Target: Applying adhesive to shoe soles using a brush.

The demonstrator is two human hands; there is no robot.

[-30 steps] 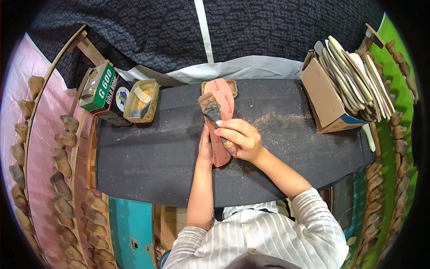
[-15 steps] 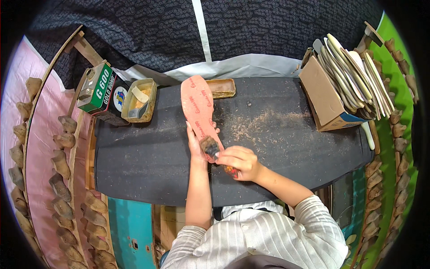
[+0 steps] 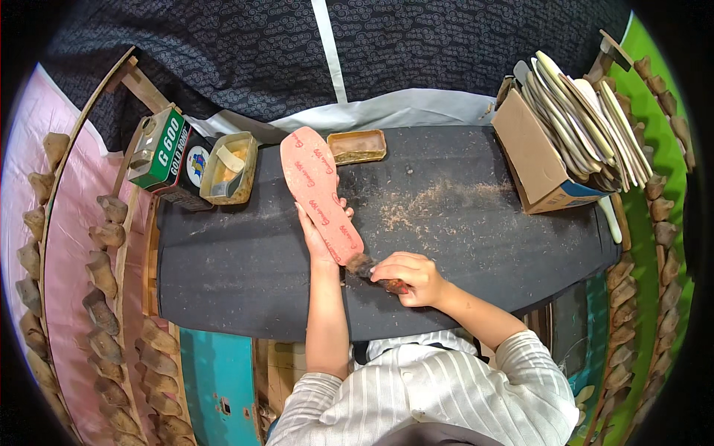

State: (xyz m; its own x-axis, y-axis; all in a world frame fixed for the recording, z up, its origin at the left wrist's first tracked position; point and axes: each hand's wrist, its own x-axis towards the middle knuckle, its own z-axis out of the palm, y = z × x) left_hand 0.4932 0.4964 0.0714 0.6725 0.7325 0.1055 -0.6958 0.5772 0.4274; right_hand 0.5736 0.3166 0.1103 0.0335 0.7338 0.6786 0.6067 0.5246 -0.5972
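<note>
Over the middle of the table I hold a pink, sole-shaped insole (image 3: 316,186) with red printing, its wide end pointing away and to the left. My left hand (image 3: 318,234) is closed around its narrow end from below, the fingertips showing at its right edge. In my right hand (image 3: 413,279) is a brush with a red handle, gripped between thumb and fingers. The brush's dark, frayed bristles (image 3: 360,264) are at the near tip of the insole; whether they touch it is hard to tell.
Brown dust and crumbs lie on the dark table (image 3: 245,267). At the back left stand a green metal can (image 3: 160,152) and a tub (image 3: 245,186) holding scraper-like tools. Behind the insole is a shallow tray (image 3: 358,156). A cardboard box (image 3: 532,160) of soles stands right; wooden shoe lasts (image 3: 102,271) line both sides.
The brush has slid off the insole's printed face to its near tip, with my right hand moving slightly right. The insole has shifted and tilted to the left in my left hand.
</note>
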